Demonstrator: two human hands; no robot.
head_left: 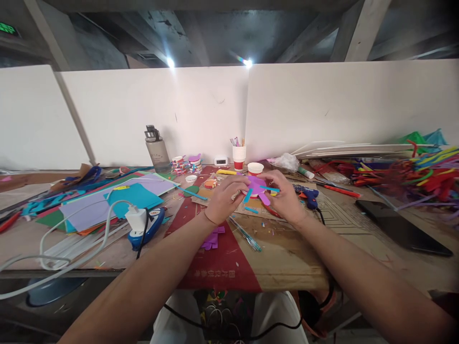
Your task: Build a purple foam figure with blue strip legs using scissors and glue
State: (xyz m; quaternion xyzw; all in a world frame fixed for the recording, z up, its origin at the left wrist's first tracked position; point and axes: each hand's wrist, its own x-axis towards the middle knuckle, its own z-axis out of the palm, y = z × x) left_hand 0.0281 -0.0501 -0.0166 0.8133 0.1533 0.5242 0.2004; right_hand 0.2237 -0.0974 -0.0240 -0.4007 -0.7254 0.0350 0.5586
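Note:
Between my two hands is a purple paper cutout (257,184) with blue strips (248,195) sticking out from it. My left hand (228,195) pinches its left side, and my right hand (284,193) grips its right side near another blue strip. Just behind the cutout stands a white paper cup (255,168). Below my hands a teal pen (247,234) lies on the cardboard. More purple paper pieces (214,238) rest beside my left forearm. A blue glue gun (307,195) lies to the right of my right hand.
Coloured paper sheets (134,197), a blue power strip (152,230) with white cables and a grey bottle (158,152) are on the left. At right lie a black tablet (403,227) and a heap of pipe cleaners (426,177). Pens stand in stacked cups (239,155) at the back.

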